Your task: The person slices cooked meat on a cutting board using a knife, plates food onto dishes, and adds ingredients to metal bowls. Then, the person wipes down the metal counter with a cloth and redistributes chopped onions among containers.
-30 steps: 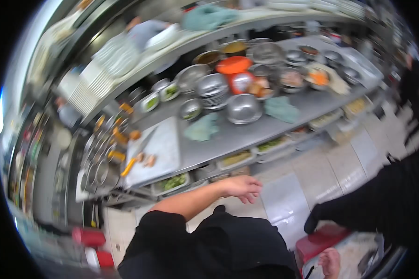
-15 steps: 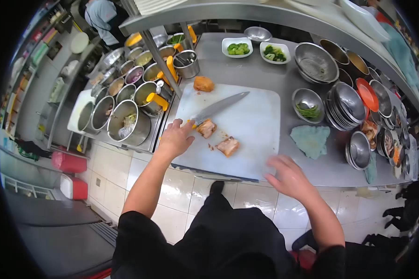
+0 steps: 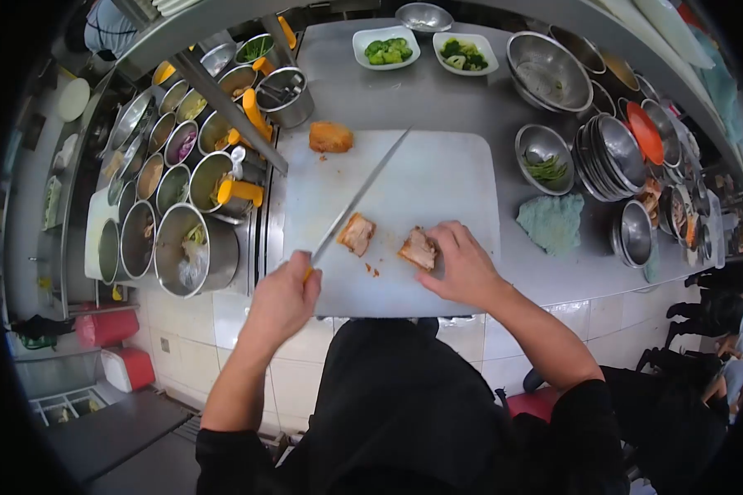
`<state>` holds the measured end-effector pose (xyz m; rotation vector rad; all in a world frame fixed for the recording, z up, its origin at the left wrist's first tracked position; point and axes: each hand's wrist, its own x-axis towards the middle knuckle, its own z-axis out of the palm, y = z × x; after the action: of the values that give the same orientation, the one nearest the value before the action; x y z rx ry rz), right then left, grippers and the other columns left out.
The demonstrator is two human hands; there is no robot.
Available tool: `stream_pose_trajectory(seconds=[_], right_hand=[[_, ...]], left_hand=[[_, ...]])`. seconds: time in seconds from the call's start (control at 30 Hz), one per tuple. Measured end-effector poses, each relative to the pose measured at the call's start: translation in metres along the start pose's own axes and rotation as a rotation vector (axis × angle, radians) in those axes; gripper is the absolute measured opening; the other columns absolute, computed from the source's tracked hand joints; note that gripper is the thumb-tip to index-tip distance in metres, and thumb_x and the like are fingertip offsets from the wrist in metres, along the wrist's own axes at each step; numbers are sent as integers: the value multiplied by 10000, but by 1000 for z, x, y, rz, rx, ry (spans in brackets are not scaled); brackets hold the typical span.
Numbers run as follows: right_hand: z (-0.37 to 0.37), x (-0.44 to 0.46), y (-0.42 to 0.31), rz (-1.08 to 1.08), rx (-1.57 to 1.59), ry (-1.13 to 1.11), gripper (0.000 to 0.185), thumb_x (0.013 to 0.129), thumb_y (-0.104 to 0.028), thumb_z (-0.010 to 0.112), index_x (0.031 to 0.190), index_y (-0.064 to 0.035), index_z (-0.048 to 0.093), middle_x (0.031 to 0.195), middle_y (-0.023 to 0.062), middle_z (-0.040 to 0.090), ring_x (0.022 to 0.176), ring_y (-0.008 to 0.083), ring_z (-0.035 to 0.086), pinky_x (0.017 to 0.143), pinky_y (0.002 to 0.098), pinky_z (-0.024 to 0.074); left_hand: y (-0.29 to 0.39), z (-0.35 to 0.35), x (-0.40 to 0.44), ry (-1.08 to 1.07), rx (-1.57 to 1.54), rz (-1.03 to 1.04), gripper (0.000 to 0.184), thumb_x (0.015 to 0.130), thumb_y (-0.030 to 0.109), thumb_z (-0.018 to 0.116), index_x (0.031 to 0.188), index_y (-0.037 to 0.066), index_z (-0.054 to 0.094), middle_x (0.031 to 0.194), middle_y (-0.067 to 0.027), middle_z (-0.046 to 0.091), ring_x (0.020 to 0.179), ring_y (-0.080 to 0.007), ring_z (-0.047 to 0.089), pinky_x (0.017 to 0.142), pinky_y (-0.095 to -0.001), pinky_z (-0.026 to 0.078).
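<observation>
My left hand (image 3: 284, 299) is closed round the yellow handle of a long kitchen knife (image 3: 361, 194), whose blade points away over the white cutting board (image 3: 454, 177). Just right of the blade lies a browned piece of cooked meat (image 3: 357, 234), its pale cut face showing. My right hand (image 3: 464, 264) has thumb and fingers on a second piece of cooked meat (image 3: 418, 249) further right. At the board's far left corner sits a third, golden-brown piece (image 3: 331, 137). Small crumbs (image 3: 372, 270) are scattered near the two closer pieces.
Two white bowls of green vegetables (image 3: 386, 51) stand beyond the board. On the right are a metal bowl of green beans (image 3: 545, 161), a green cloth (image 3: 551, 223) and stacked metal bowls (image 3: 611, 157). Metal pots (image 3: 196, 252) crowd the left, beside a shelf post (image 3: 231, 107).
My left hand has picked up the knife and angled its blade more steeply away from me. My right hand has moved left onto the right-hand piece of meat. The view has shifted.
</observation>
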<state>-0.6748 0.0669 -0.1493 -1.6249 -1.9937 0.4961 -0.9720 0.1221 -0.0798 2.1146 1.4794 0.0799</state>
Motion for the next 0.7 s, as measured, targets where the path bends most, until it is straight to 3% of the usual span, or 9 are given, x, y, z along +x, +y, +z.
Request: stream_pose_trajectory(seconds=[0.07, 0.13, 0.2, 0.23, 0.37, 0.5, 0.6, 0.7], right_hand=[[7, -8, 6, -20, 88, 24, 477, 733, -173, 761, 1111, -17, 516, 1084, 166, 532, 1000, 339, 559, 869, 412, 482], [9, -6, 11, -28, 124, 8, 433, 732, -146, 754, 1070, -22, 513, 1073, 159, 523, 998, 338, 557, 866, 399, 483], [13, -6, 15, -94, 115, 45, 383, 721, -127, 736, 1029, -21, 533, 1035, 150, 520, 972, 337, 553, 843, 408, 483], [15, -5, 17, -123, 100, 56, 373, 717, -123, 733, 1018, -19, 538, 1027, 149, 519, 965, 337, 552, 837, 411, 483], [19, -5, 20, -134, 114, 88, 324, 702, -105, 718, 970, -21, 558, 980, 141, 525, 939, 342, 549, 820, 416, 482], [21, -4, 23, -134, 131, 99, 308, 696, -96, 715, 958, -33, 566, 967, 131, 537, 937, 341, 554, 816, 410, 486], [23, -4, 24, -118, 157, 106, 295, 692, -90, 714, 946, -39, 573, 959, 123, 551, 933, 336, 564, 807, 411, 491], [27, -5, 25, -136, 156, 143, 287, 689, -85, 712, 938, -39, 578, 950, 118, 561, 924, 334, 570, 798, 410, 495]], left_hand=[[14, 23, -35, 46, 19, 44, 202, 918, 177, 558, 1030, 24, 488, 873, -254, 627, 775, -463, 624, 702, -542, 505], [31, 47, -64, 2, 32, -8, 242, 906, 126, 554, 1122, 26, 511, 808, -257, 624, 761, -463, 617, 677, -525, 498], [54, 55, -81, -65, 55, -40, 458, 905, 131, 549, 1348, 75, 448, 818, -247, 631, 745, -445, 629, 687, -525, 512], [58, 60, -88, -126, 113, -51, 658, 909, 139, 544, 1514, 172, 290, 799, -224, 627, 713, -425, 636, 671, -526, 517], [71, 60, -102, -175, 242, -68, 713, 918, 136, 533, 1548, 260, 225, 736, -196, 595, 658, -414, 630, 637, -512, 527], [81, 40, -107, -268, 349, -122, 712, 918, 129, 530, 1547, 271, 229, 716, -201, 593, 630, -406, 623, 632, -503, 530], [81, 62, -84, -155, 309, -12, 751, 929, 172, 524, 1561, 321, 148, 776, -206, 608, 635, -400, 642, 649, -495, 548], [78, 57, -82, -206, 316, -33, 748, 925, 173, 526, 1558, 313, 155, 760, -220, 606, 641, -401, 642, 649, -502, 543]])
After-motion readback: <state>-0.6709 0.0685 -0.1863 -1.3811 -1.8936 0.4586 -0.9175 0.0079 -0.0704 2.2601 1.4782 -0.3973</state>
